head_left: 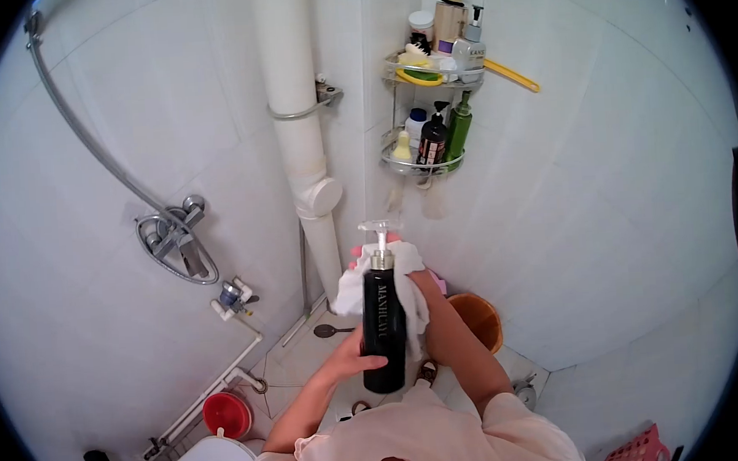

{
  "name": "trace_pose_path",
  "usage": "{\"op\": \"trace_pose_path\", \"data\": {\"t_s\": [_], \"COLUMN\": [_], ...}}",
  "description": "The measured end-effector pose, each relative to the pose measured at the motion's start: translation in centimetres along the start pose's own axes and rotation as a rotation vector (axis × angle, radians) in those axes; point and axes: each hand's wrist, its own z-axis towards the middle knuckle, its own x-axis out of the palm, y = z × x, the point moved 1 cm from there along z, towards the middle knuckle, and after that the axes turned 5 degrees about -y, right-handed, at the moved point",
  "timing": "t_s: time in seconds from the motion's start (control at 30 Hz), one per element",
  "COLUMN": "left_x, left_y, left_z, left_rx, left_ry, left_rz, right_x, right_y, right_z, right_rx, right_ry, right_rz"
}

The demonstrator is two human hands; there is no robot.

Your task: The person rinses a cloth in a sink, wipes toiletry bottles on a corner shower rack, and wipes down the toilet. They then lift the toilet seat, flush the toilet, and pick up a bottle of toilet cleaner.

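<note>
Left hand (350,358) closed round a black pump bottle (382,327), right hand (356,252) bent round a white cloth (353,292) behind it.
In the head view, the bottle is held clear of the corner shelf (420,171), below its lower front rim, with open room toward the white pipe (307,150) and the right-hand wall (603,182). Pale lettering runs lengthwise, "MAX" legible first, the rest unclear. The left thumb crosses the bottle near its base; the right forearm angles inward, the cloth hiding most of that hand.
</note>
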Motion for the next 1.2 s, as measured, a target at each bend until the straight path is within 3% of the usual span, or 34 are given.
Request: {"op": "trace_pose_path", "data": {"t_s": [0.03, 0.13, 0.23, 0.33, 0.37, 0.43, 0.5, 0.57, 0.6, 0.63, 0.73, 0.83, 0.93, 1.03, 1.2], "left_x": [0.0, 0.1, -1.0, -1.9, -2.3, 1.4, 4.2, 6.7, 6.9, 7.1, 7.6, 8.2, 8.8, 9.0, 9.4], "left_y": [0.6, 2.1, 4.4, 6.9, 7.6, 3.9, 3.7, 3.1, 3.4, 3.6, 4.0, 3.4, 2.9, 3.8, 3.7], "left_z": [0.7, 3.1, 5.8, 9.6, 10.8, 13.2, 16.3, 19.2, 20.7, 22.1, 25.2, 27.4, 29.5, 30.7, 31.3], "left_rx": [-0.06, -0.187, -0.377, -0.283, -0.236, 0.06, 0.348, 0.419, 0.361, 0.307, 0.306, 0.178, 0.242, 0.207, 0.212], "left_ry": [0.142, 0.198, 0.044, -0.268, -0.373, -0.481, -0.477, -0.542, -0.535, -0.523, -0.478, -0.553, -0.551, -0.531, -0.642], "left_rz": [-0.153, -0.565, -0.684, -0.16, 0.062, 0.2, 0.194, 0.525, 0.321, 0.117, -0.01, -0.048, 0.019, 0.02, -0.073], "right_x": [-0.6, -0.4, -4.5, -9.3, -10.1, -10.3, -9.4, -11.1, -11.4, -12.3, -15.2, -16.5, -18.3, -22.1, -21.4], "right_y": [0.7, 1.7, 2.8, 4.6, 5.7, 8.1, 9.3, 9.8, 10.6, 11.5, 13.2, 14.6, 14.9, 13.8, 16.9], "right_z": [0.8, -2.0, -2.9, -3.0, -2.8, -2.6, -2.1, -1.1, -0.8, -0.4, -0.1, -0.4, -0.3, -0.6, 1.0], "right_rx": [0.21, 0.195, 0.044, -0.248, -0.36, -0.608, -0.737, -0.814, -0.893, -0.872, -0.818, -0.835, -0.852, -0.647, -0.571], "right_ry": [-0.023, 0.014, -0.101, -0.287, -0.242, -0.153, -0.203, -0.25, -0.327, -0.316, -0.296, -0.272, -0.251, -0.332, -0.217], "right_rz": [0.136, 0.126, -0.08, -0.688, -0.853, -1.11, -1.077, -1.083, -1.131, -1.073, -0.952, -0.912, -0.859, -0.82, -0.649]}}
